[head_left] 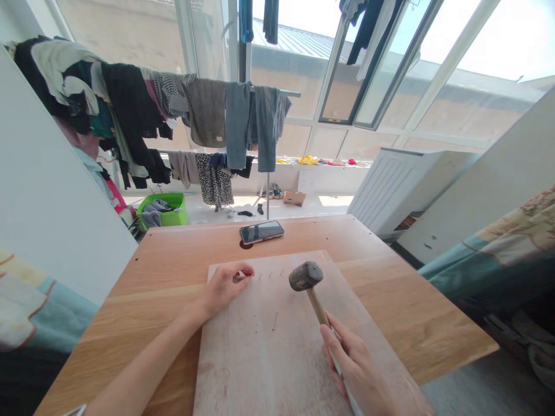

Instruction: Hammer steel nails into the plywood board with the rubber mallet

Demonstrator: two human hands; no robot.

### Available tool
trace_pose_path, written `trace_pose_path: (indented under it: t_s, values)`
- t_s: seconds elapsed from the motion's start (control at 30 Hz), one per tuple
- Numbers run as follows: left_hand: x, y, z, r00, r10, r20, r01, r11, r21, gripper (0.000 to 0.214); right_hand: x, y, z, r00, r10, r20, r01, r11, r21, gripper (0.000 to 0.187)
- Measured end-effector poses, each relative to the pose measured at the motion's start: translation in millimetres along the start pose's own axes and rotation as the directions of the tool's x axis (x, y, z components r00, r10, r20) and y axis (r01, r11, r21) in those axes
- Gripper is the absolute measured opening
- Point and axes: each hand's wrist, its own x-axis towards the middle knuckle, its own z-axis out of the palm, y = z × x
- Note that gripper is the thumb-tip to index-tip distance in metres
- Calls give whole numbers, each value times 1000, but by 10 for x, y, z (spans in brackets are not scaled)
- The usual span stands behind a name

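My right hand (353, 355) is wrapped round the handle of a mallet (306, 276) with a dark, rounded head and a light handle. The mallet head is over the right part of a pale wooden board (238, 370). At the board's far left, my left hand (229, 286) has thumb and forefinger pinched together; whatever is between them is too small to make out. Just right of these fingertips, several thin nails (270, 274) stand in a row in the board. A loose nail (274, 320) lies nearer to me, with small dark marks to its left.
The board lies on a wooden table (143, 312). A phone (261, 231) rests beyond it, close to the table's far edge. Behind the table are a green basket (176, 215) with cloth, a rack of hanging clothes (208, 110) and a white panelled cabinet (390, 185).
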Motion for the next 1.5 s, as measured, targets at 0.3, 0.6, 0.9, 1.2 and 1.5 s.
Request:
trace_pose_path:
  t_s: [0.3, 0.6, 0.9, 1.2, 1.5]
  values:
    - [7, -46, 14, 1000, -3, -23, 2, 999, -45, 10, -30, -79, 46, 999, -21, -47, 19, 999, -28, 61]
    - [4, -60, 15, 999, 0, -39, -2, 999, -45, 9, 5, -370, 219, 996, -66, 60, 69, 997, -46, 60]
    - [22, -76, 20, 999, 16, -39, -18, 998, -54, 14, 147, -650, 550, 966, -200, 163, 229, 957, -180, 44]
    - [13, -141, 29, 1000, -6, -7, 6, 999, -45, 26, 73, -483, 372, 989, -127, 82, 139, 977, -159, 60]
    - [-147, 426, 155, 767, 539, 347, -639, 600, 481, 12, -110, -44, 49, 997, 41, -72, -48, 994, -100, 69]
